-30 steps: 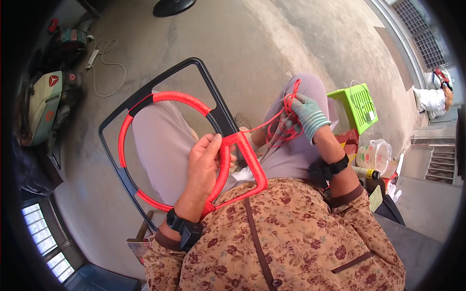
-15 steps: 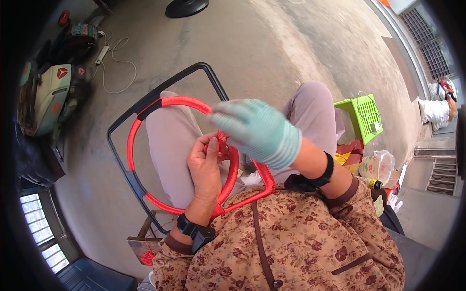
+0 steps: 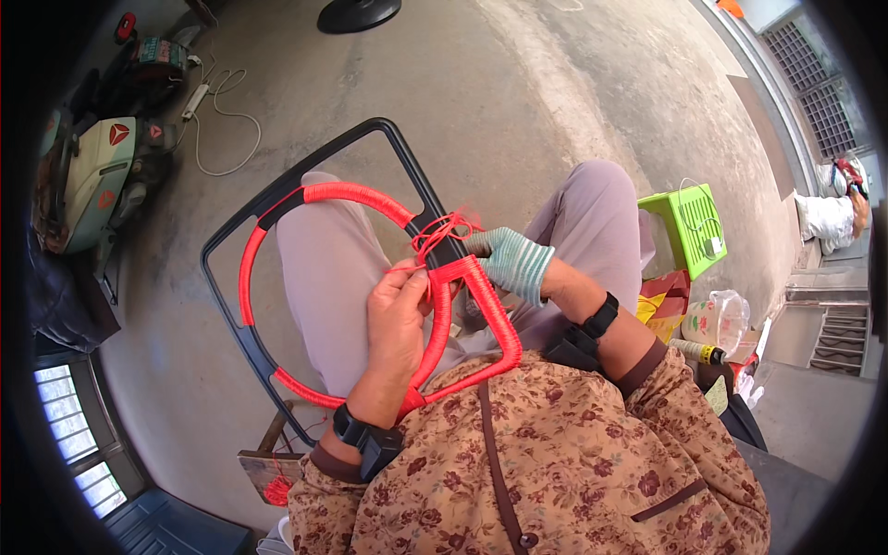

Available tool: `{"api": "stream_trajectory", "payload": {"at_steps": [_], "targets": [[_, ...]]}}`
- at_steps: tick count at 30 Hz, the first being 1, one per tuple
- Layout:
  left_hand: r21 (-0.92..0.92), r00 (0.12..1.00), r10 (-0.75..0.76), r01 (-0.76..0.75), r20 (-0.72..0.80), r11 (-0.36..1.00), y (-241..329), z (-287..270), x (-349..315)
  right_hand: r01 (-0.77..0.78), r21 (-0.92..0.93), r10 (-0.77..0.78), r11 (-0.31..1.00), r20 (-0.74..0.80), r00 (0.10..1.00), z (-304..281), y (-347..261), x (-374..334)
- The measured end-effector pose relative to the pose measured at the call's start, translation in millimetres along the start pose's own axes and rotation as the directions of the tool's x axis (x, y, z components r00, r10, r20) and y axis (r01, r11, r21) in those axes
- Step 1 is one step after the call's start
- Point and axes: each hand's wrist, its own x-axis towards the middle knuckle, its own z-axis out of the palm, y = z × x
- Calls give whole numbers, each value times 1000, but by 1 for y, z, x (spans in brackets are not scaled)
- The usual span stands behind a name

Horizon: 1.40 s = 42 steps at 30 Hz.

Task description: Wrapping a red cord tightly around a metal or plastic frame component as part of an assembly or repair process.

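A black frame (image 3: 310,168) with a round ring rests across my thighs, much of it wrapped tightly in red cord (image 3: 495,319). My left hand (image 3: 396,310) is bare and closed, its thumb and forefinger pinching the red cord beside the frame's right bar. Loose loops of the same cord (image 3: 442,233) lie over that bar, just above the wrapped corner. My right hand (image 3: 515,265), in a teal and white striped glove, is at the bar's right side with its fingers curled. Their tips are partly hidden by the bar, so what they grip does not show.
A bright green plastic basket (image 3: 684,227) stands on the concrete floor to the right, near bags and a clear plastic container (image 3: 731,319). Parked scooters (image 3: 102,176) and a white power strip (image 3: 195,102) are on the left. A small wooden stool (image 3: 259,470) holds more red cord.
My right hand has dropped from above the frame to the right side of its bar. The loose cord loops now show over the bar. My left hand keeps its pinch at nearly the same place.
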Motion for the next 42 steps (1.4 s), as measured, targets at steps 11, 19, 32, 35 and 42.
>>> {"api": "stream_trajectory", "payload": {"at_steps": [11,19,32,35,42], "targets": [[-19,993,-113,113,21,993,12,10,-7,368,765,-147,528,-344,927,-21,-9,-27],[12,989,-138,137,57,990,10,3,-7,513,842,-297,166,-453,840,-108,19,-65],[27,997,-79,79,21,997,5,8,-6,235,103,-151,966,-512,845,-62,1,-55],[15,996,-85,85,27,996,2,6,-4,53,184,-18,982,-192,981,-21,-8,-33],[70,1000,-23,22,9,997,4,11,-7,316,85,-270,945,-347,898,-4,-5,-26]]}}
